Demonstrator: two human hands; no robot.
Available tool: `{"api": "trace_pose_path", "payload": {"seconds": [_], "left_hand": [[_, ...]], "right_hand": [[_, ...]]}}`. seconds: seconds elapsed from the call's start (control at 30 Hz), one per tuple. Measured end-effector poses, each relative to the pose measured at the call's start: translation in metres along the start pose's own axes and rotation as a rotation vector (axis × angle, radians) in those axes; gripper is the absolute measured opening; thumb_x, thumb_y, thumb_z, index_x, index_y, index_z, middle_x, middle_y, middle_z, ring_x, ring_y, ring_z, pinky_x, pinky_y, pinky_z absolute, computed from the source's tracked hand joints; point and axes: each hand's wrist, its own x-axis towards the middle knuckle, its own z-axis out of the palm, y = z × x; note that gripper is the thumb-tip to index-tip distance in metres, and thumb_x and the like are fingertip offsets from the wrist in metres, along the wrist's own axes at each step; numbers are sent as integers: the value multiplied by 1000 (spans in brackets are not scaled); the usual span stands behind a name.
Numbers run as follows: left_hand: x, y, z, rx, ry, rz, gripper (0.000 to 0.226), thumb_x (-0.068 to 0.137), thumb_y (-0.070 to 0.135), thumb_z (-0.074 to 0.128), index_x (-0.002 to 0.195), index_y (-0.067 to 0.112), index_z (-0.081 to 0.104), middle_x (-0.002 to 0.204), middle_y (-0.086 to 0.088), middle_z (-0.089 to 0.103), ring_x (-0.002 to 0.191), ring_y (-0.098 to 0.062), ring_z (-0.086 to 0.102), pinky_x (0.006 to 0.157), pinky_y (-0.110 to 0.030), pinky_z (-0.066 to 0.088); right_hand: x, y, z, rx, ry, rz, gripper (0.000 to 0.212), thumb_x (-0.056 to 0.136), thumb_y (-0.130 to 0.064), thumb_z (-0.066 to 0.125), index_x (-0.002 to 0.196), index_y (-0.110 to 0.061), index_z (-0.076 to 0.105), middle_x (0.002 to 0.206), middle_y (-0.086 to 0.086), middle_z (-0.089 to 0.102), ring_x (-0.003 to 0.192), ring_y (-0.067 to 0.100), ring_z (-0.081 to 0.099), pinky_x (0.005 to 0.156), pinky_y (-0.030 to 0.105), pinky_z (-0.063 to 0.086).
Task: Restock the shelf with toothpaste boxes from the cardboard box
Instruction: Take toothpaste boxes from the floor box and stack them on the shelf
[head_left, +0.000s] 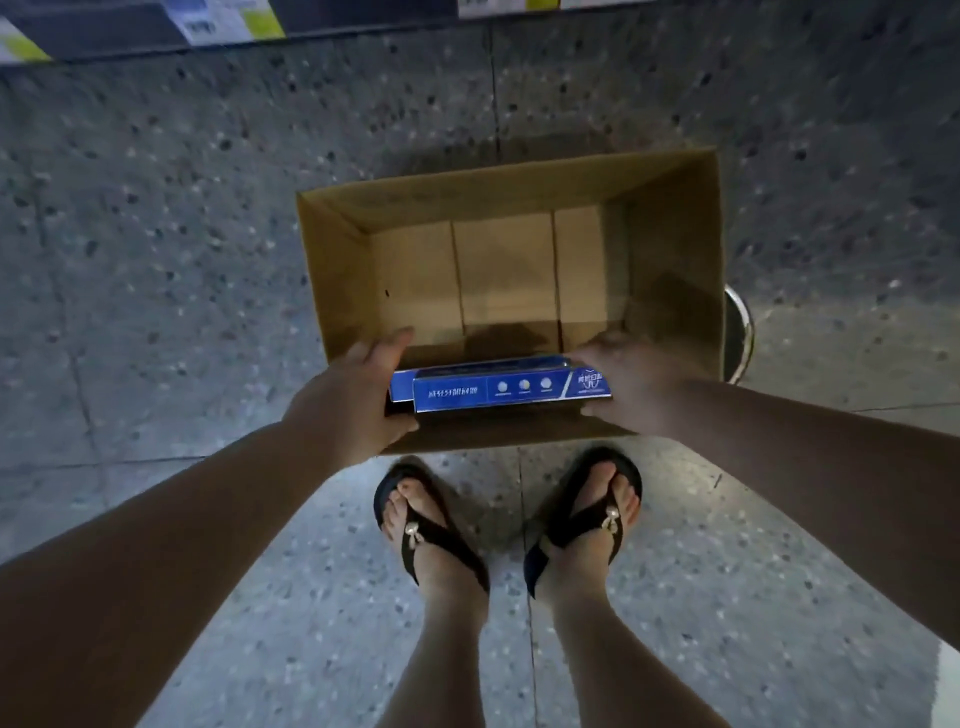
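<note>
An open brown cardboard box (670, 249) stands on the floor in front of my feet, its bare bottom showing. Over its near edge I hold a small stack of blue toothpaste boxes (498, 387) lengthwise between both hands. My left hand (358, 400) grips the stack's left end, thumb below and fingers above. My right hand (634, 384) grips the right end the same way. How many boxes are in the stack I cannot tell; at least two show.
The shelf's dark base (130, 36) with yellow and white price labels runs along the top edge. Speckled grey floor tiles surround the box. A round metal object (740, 332) sticks out from behind the box's right wall. My feet in black sandals (431, 525) stand just behind the box.
</note>
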Motion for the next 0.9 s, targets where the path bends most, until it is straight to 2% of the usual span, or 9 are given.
{"api": "trace_pose_path", "payload": {"seconds": [0.17,0.33,0.5,0.67,0.8,0.9], "left_hand": [[34,-13,23,-9,-22,-4,97,75,29,73,145,31,6,149,-9,26,132,-29,36,106,-48,38],[56,-23,34,32,-45,21,105,73,24,75,146,31,0,153,-7,21,135,-29,32,109,-45,35],[71,-25,41,105,-99,24,105,74,22,74,147,26,-2,153,-8,20,138,-29,29,110,-46,32],[80,-22,54,167,-128,6,91,73,26,74,144,22,17,149,-5,28,135,-27,32,108,-43,36],[92,-19,67,174,-149,-2,83,78,32,70,143,19,20,149,-5,29,135,-25,31,109,-44,34],[102,-17,71,139,-119,-10,73,79,33,68,138,17,28,143,-7,37,131,-25,37,106,-44,35]], "right_hand": [[36,5,28,-14,-33,55,78,81,-32,65,144,-26,19,148,3,30,135,26,29,106,43,38],[57,11,46,99,-45,49,83,81,-27,65,145,-30,11,147,2,30,135,24,30,108,41,36],[57,17,51,116,68,-4,63,84,-20,60,139,-24,30,142,0,37,131,20,36,105,35,39],[36,44,32,217,282,85,58,80,-19,64,134,-17,42,133,6,49,120,23,48,98,36,44],[33,61,23,226,333,118,57,80,-19,65,133,-15,42,132,9,50,118,27,50,99,41,44],[40,63,26,235,336,100,57,80,-19,65,133,-15,42,132,8,50,118,26,50,99,39,44]]}}
